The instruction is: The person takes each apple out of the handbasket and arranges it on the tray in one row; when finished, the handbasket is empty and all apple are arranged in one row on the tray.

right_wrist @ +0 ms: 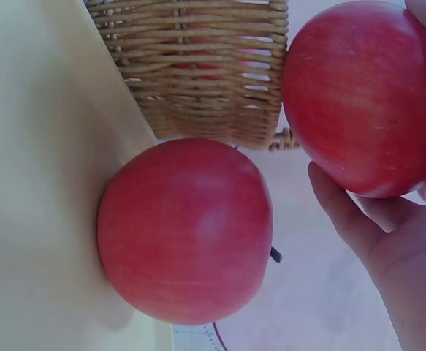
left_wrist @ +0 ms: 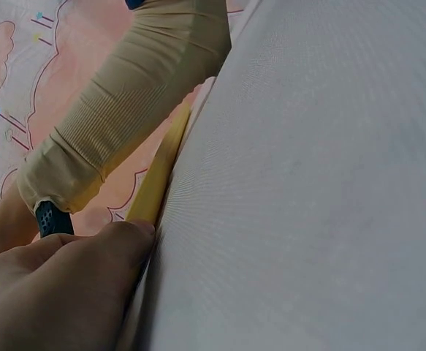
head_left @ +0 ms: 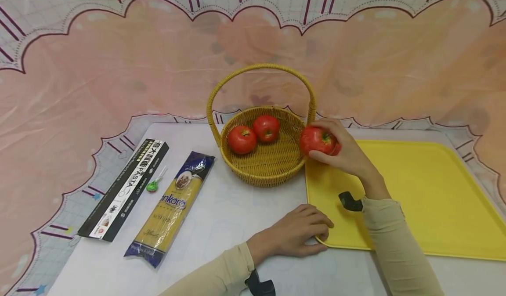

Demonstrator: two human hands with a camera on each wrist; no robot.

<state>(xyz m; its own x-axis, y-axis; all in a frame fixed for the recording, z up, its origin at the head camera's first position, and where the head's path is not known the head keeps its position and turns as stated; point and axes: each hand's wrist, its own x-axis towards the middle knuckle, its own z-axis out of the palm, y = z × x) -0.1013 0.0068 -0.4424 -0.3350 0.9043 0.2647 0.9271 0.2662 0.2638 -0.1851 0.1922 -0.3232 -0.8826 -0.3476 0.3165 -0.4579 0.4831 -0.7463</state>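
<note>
My right hand [head_left: 343, 149] holds a red apple [right_wrist: 366, 99] at the right side of the yellow wicker basket [head_left: 261, 179], thumb and fingers spread round its sides. A second apple [right_wrist: 187, 230] sits on the yellow tray [head_left: 427, 190], largely hidden behind the held one in the head view. Two more red apples, a front one [head_left: 242, 139] and a rear one [head_left: 266, 128], lie inside the basket on its left. My left hand [head_left: 294, 232] rests at the tray's near left corner, its fingers loosely bent over the rim.
On the left of the white table [head_left: 221, 225] lie a black and white pasta box [head_left: 124, 188], a green lollipop [head_left: 152, 186] and a bag of spaghetti [head_left: 174, 208]. The basket's tall handle [head_left: 261, 66] arches above it. A patterned cloth [head_left: 158, 67] hangs behind.
</note>
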